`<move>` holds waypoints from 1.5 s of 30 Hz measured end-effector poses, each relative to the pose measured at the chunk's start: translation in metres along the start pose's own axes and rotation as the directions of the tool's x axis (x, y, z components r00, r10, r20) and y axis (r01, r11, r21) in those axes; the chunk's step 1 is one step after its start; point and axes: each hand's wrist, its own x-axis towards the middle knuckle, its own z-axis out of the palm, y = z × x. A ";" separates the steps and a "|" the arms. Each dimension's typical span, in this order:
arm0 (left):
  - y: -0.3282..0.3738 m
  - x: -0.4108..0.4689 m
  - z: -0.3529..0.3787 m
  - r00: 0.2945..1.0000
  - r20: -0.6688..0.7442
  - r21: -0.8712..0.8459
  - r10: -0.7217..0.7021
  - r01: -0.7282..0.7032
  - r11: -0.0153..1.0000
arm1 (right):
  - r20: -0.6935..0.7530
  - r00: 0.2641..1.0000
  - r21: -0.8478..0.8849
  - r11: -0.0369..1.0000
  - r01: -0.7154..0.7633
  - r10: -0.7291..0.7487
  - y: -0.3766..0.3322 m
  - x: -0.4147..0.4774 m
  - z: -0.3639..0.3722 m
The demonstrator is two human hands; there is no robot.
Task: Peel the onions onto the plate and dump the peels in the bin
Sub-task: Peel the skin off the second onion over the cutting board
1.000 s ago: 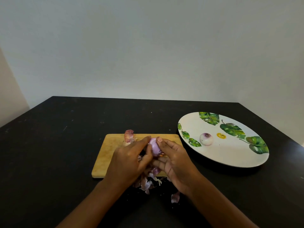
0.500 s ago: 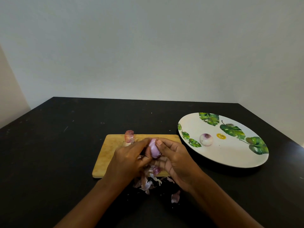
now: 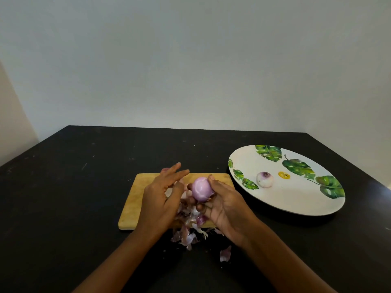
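Onion [image 3: 202, 189] in hand: round, smooth, glossy, pale purple with faint white streaks, outer skin mostly off. It sits above the middle of the cutting board [image 3: 135, 206], off its surface. The right hand [image 3: 227, 208] grips it, thumb on the top right side, fingers curled under it. The left hand [image 3: 160, 199] is just left of the onion, fingers straight and fanned apart, holding nothing; whether it touches the onion is unclear.

Second onion [image 3: 265, 179] is peeled, white with a purple cap, and lies on the left part of the plate [image 3: 296, 206], near a small yellow mark [image 3: 284, 175]. Plate is oval, white, glossy, with green leaf prints along the rim.

Peels [image 3: 190, 231]: thin, papery, curled, purple and white, heaped on the board's near edge and spilling onto the table [image 3: 74, 187]. One loose peel [image 3: 225, 253] lies apart, nearer the person.

Board is rectangular light wood with rounded corners. Table is matte black and scuffed. A reddish thing [image 3: 165, 170] is mostly hidden behind the left fingers.
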 end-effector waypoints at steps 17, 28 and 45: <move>0.008 -0.001 -0.004 0.949 0.142 0.234 0.282 -0.309 0.922 | 0.180 0.950 -0.336 0.892 0.303 -0.255 0.014 0.004 -0.006; 0.020 -0.004 -0.002 0.996 0.052 0.069 0.068 -0.071 0.995 | 0.279 0.871 -0.518 0.701 0.491 -0.404 0.014 0.006 -0.010; 0.018 0.002 -0.007 0.999 -0.033 -0.039 -0.011 0.010 0.999 | 0.266 0.872 -0.369 0.793 0.485 -0.410 0.010 0.002 -0.002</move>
